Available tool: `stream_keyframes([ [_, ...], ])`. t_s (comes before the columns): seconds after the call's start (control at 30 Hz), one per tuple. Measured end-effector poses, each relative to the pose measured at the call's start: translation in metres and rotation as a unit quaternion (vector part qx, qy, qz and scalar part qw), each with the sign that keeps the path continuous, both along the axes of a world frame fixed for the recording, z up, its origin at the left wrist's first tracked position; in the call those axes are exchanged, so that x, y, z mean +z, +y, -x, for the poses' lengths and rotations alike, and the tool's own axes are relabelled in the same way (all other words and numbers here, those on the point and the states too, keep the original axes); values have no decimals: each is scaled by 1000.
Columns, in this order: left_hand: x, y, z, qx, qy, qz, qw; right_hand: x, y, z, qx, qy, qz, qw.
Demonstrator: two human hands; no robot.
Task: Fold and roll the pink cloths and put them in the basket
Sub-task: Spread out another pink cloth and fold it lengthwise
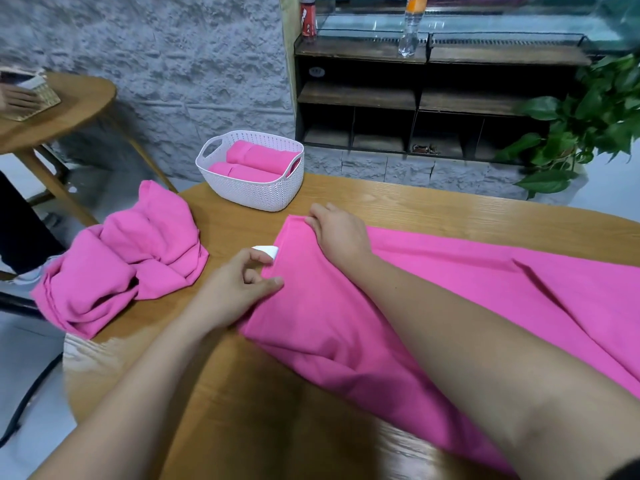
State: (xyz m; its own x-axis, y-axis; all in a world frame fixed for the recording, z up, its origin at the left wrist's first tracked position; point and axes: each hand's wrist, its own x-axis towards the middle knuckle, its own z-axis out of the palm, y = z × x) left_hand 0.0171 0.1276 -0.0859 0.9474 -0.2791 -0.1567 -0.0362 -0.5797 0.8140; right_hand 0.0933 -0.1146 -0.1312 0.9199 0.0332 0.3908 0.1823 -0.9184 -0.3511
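One wooden table [415, 202], by grey wall [173, 64], holds basket [256, 192].

Spread cloth [433, 289] ran off the right & bottom picture edges, so we couldn't see its full extent; right forearm [467, 327] covered a strip of it. Right hand [337, 233] sat at the cloth's far corner w/ fingertips curled out of sight, so we couldn't tell grip vs. press. Left hand [239, 289] hid part of a white tag [268, 251]. Basket [256, 192] wall hid the lower parts of the rolled cloths [256, 161]. Pile [128, 258] overhung the table's [277, 410] left edge; no. of cloths in it was unclear. Orange-label bottle [414, 15] & red-label bottle [307, 19] lost their tops to the upper edge.
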Motion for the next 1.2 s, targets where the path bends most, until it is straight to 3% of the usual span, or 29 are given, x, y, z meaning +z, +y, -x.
stream_keyframes([
  [0.2, 2, 16, 34, -58, 61, 92, 992, 0, -2, -1, -1, 4, 0, 1000],
  [0.4, 14, 17, 61, -44, 48, 163, 985, -1, -2, -2, -1, 6, 14, 1000],
  [0.6, 17, 28, 82, -61, 49, 96, 992, 2, -3, 1, 4, 8, 12, 1000],
  [0.83, 32, 36, 89, -13, 87, 210, 974, 3, -1, 2, 11, 8, 6, 1000],
  [0.97, 21, 48, 94, -18, 60, 150, 987, 2, -1, 3, 10, 9, 11, 1000],
  [1.1, 9, 53, 104, 107, -15, 163, 981, 5, -1, 2, 15, 22, 21, 999],
  [1.2, -1, 58, 112, 187, -82, 57, 977, 7, -1, -1, 33, 50, 27, 998],
])
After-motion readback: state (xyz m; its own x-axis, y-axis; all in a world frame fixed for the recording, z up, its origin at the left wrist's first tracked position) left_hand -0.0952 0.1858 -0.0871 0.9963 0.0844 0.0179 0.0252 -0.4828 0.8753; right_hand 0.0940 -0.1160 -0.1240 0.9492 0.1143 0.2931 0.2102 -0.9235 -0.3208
